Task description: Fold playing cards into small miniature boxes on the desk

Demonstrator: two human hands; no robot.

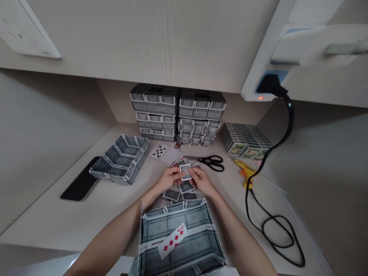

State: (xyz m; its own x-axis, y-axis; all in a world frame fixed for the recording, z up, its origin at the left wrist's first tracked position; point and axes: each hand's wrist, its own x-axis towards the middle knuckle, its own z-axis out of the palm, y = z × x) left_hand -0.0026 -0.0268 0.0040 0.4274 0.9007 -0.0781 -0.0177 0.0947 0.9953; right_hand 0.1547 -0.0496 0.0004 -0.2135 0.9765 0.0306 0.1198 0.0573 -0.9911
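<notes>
Between both hands is a small folded playing card, its patterned back facing up. My left hand pinches its left edge, and my right hand pinches the right edge. Several loose cards lie on the table beneath and just in front of the hands. Closest to me stands a box made of cards, with a six of diamonds lying inside it. Beyond the hands, face-up cards rest near black-handled scissors.
A card tray sits at left beside a black phone. Stacked card boxes stand at the back. At right are packed card decks, a yellow glue gun and a looping black cable. A shelf front overhangs the table.
</notes>
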